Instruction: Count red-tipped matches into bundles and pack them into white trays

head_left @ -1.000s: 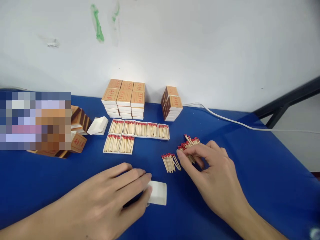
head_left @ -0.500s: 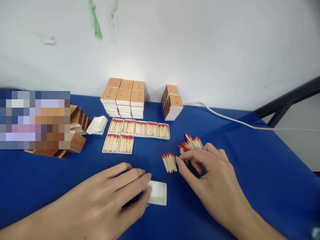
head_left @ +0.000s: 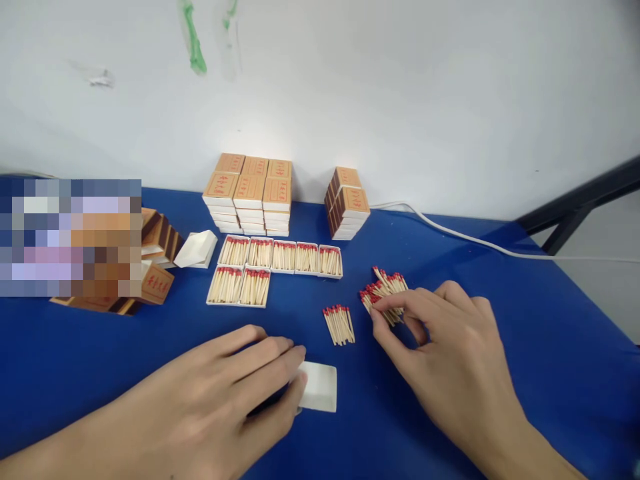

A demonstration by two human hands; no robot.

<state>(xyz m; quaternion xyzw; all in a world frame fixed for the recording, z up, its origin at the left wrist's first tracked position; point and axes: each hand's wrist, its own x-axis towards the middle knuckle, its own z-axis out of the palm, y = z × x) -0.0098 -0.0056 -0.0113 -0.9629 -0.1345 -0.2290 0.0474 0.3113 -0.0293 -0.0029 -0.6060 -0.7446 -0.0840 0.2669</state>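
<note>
An empty white matchbox tray lies in front of me, and my left hand grips its left end between thumb and fingers. My right hand reaches over a loose pile of red-headed matches; its thumb and forefinger pinch at matches on the pile's left edge. Just left of that hand, a small group of matches lies side by side, heads pointing away from me. Beyond them stand two rows of open trays filled with matches, the back row longer than the front one.
Closed matchboxes are stacked in a large block and a smaller one by the wall. Left of the filled trays are white empty trays and tipped matchboxes, partly behind a blurred patch. A white cable crosses the blue table.
My right hand has moved right, from beside the small group of matches to the edge of the loose pile. My left hand keeps its hold on the tray.
</note>
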